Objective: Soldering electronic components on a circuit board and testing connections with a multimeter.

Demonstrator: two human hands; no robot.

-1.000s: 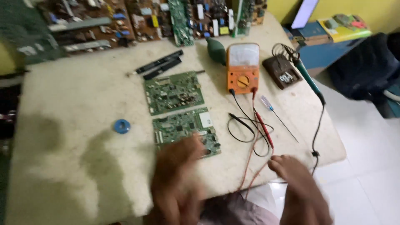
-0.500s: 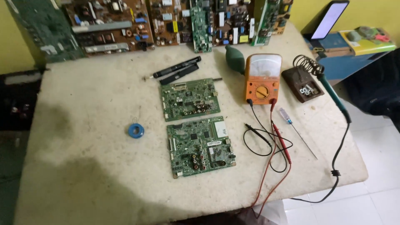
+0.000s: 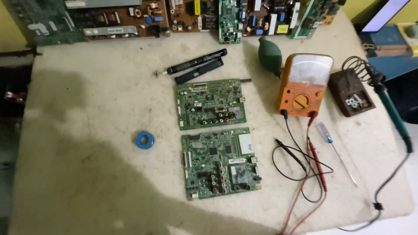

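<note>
Circuit board nearest the lower edge (image 3: 220, 162), green and roughly square, lies flat just below the middle of the frame on the pale, stained table (image 3: 87, 109). Neither hand shows in this view, so their state cannot be told. A second green board (image 3: 210, 103) lies just above the first, apart from it by a narrow strip of table. To the left of both sits a small blue reel (image 3: 144, 140), well clear of the boards. Above the second board, a black pen-shaped tool (image 3: 197, 64) lies slanted beside a flat black bar (image 3: 199, 71).

Right of the boards stands an orange multimeter (image 3: 304, 85), its dial facing up. A black probe (image 3: 290, 155) and a red probe (image 3: 316, 163) lie below it, their leads looped on the table. A screwdriver with a clear blue handle (image 3: 325, 133) rests just right of the probes. At the right edge, a soldering iron (image 3: 391, 109) leans from its coiled stand (image 3: 353, 92). A dark green rubber blower (image 3: 270, 51) sits upper centre, behind the meter. A row of larger boards (image 3: 244, 15) lines the top of the frame.
</note>
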